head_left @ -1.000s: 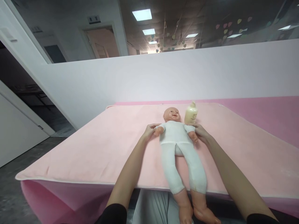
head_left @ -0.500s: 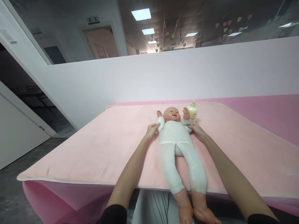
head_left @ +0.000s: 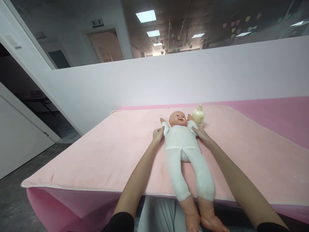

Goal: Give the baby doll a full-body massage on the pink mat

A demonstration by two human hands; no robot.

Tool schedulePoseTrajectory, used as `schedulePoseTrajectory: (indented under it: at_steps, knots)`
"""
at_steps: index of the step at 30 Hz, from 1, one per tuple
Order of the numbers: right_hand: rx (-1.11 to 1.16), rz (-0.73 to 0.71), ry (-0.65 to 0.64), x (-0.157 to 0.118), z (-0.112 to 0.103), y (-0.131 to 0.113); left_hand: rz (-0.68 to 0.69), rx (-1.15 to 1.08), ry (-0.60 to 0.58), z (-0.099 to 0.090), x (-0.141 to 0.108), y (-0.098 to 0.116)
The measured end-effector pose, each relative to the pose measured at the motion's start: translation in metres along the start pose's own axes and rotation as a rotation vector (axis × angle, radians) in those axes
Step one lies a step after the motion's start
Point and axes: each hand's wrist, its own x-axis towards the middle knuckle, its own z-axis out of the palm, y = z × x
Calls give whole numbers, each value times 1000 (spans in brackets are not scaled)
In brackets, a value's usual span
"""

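A baby doll (head_left: 180,137) with a white cloth body lies on its back on a pink padded sheet (head_left: 96,158), its head away from me and its feet hanging past the near edge. My left hand (head_left: 158,134) is closed on the doll's arm at the left of the view, thumb on the white sleeve. On the other side, my right hand (head_left: 201,132) grips the doll's other arm near the elbow. Both doll hands point up beside its head. A pale yellow pump bottle (head_left: 199,115) stands just behind the doll's arm on the right.
A white wall (head_left: 154,80) with glass above rises behind the sheet. Pink surface (head_left: 277,112) shows along the back and right. At the left stand a white door (head_left: 21,135) and a dark opening. My legs (head_left: 156,212) are under the near edge.
The doll's forearms and hands have tilted slightly; its hand on the right has moved left and down, showing more of the bottle. My hands keep hold of the arms.
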Motion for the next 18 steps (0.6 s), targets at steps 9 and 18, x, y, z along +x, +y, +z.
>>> schedulePoseTrajectory:
  at_steps: [9,18]
  knots:
    - [-62,-160,-7,-29,6,-21,158,-92,-119,-3,-19,16]
    - [260,-163,227,-26,16,-21,-44,-531,-231,1,-23,16]
